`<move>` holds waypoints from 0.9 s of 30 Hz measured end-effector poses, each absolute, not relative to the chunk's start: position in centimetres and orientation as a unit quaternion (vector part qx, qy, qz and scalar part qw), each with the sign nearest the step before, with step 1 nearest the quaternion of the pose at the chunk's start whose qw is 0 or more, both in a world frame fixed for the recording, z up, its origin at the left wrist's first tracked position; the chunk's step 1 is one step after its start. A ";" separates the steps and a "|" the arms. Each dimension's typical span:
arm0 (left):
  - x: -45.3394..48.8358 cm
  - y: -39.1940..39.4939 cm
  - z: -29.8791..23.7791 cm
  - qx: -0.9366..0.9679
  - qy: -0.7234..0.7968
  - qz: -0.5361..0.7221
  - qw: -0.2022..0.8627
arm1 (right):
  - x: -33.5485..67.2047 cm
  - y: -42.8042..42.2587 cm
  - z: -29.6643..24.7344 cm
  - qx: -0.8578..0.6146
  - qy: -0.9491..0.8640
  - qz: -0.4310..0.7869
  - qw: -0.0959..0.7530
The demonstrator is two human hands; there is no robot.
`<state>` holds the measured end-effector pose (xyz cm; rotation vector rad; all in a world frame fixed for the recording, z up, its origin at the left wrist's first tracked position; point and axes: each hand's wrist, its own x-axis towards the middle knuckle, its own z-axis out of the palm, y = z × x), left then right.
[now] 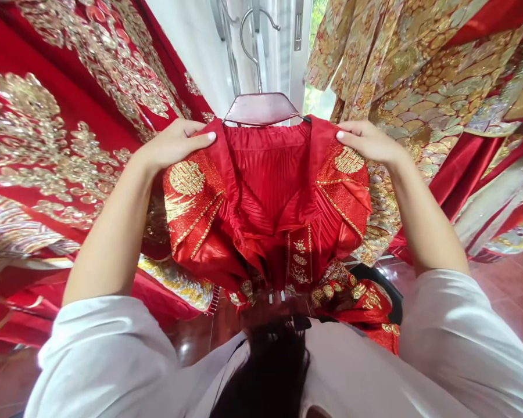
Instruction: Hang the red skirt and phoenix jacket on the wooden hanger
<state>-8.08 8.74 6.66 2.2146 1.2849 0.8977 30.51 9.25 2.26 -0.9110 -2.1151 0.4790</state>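
Note:
A red dress [244,232] with gold embroidery and a pleated bodice hangs from a hanger [261,110] with a metal hook and a broad pale bar. My left hand [178,142] grips the dress at its left shoulder, thumb on top and fingers behind the cloth. At the opposite shoulder my right hand [366,140] pinches the fabric the same way. Between the hands the neckline is spread wide, and its ends reach the hanger. Round gold motifs sit just below each hand. The lower part of the dress is partly hidden by dark hair.
Red garments with gold sequins [30,133] hang close on the left. Gold scale-patterned garments [427,87] crowd the right side. A metal rack post [255,46] stands behind the hanger. More red and gold cloth [375,305] lies in a dark container low on the right, above the red tiled floor [505,296].

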 end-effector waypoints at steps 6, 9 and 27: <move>-8.1 8.8 6.4 0.800 0.453 0.292 0.263 | 30.6 9.8 -0.6 -0.430 -0.767 0.100 0.465; -8.1 9.3 6.0 0.810 0.453 0.288 0.234 | 30.8 7.7 -2.9 -0.497 -0.677 -0.131 0.527; -8.0 8.4 5.9 0.821 0.456 0.307 0.154 | 28.3 -2.1 -11.8 -0.709 -0.659 -0.201 0.149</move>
